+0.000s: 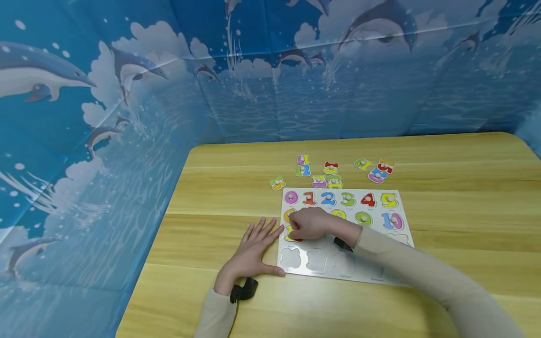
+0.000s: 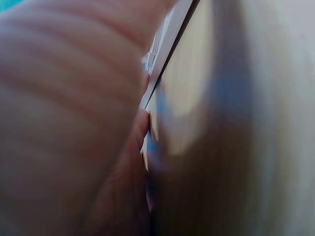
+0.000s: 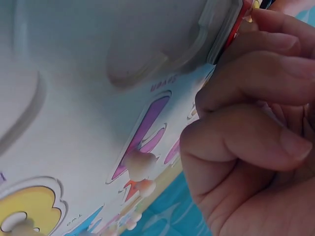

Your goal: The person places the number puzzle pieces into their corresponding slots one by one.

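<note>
A white number puzzle board [image 1: 346,277] lies on the table, its upper rows filled with knobbed number pieces and its bottom row showing bare recesses. My right hand [image 1: 312,222] is over the board's left part, fingers curled. Thumb and index finger pinch a yellow-and-red number puzzle piece [image 1: 289,234] at the left recess of the third row; the hand hides part of it. The right wrist view shows the piece's red edge [image 3: 237,22] beside the fingertips. My left hand [image 1: 252,253] rests spread on the table, fingertips and thumb at the board's left edge.
Beyond the board lie several loose number pieces: a green-and-orange one [image 1: 277,183] at left, a green-and-blue one [image 1: 302,170], a red-and-yellow one [image 1: 331,168], and a blue-and-purple one [image 1: 377,176] at right. A blue dolphin-print cloth [image 1: 253,112] hangs behind the wooden table [image 1: 220,188].
</note>
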The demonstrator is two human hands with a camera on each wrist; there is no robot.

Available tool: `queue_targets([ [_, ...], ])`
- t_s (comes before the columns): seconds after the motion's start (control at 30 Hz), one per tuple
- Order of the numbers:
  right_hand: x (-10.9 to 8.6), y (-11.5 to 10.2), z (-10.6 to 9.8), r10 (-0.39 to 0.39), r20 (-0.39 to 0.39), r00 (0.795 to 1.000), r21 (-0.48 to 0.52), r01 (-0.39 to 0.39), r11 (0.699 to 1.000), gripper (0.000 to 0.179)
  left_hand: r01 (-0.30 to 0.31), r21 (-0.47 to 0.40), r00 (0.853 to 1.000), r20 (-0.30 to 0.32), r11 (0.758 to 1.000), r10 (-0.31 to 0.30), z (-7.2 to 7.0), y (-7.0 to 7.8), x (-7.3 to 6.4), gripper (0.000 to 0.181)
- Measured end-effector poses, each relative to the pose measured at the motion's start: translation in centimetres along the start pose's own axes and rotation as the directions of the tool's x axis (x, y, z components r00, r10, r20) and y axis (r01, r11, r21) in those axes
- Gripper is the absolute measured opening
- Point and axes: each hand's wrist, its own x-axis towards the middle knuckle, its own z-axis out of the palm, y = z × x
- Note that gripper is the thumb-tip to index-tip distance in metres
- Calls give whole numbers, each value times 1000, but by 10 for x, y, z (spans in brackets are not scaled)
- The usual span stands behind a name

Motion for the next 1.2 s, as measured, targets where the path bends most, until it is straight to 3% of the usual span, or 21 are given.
queue_targets([
  [1.2, -4, -11, 7, 3, -37, 999, 8, -3, 1000, 26, -17, 32, 1000, -18, 999, 17, 2, -1, -1, 106],
])
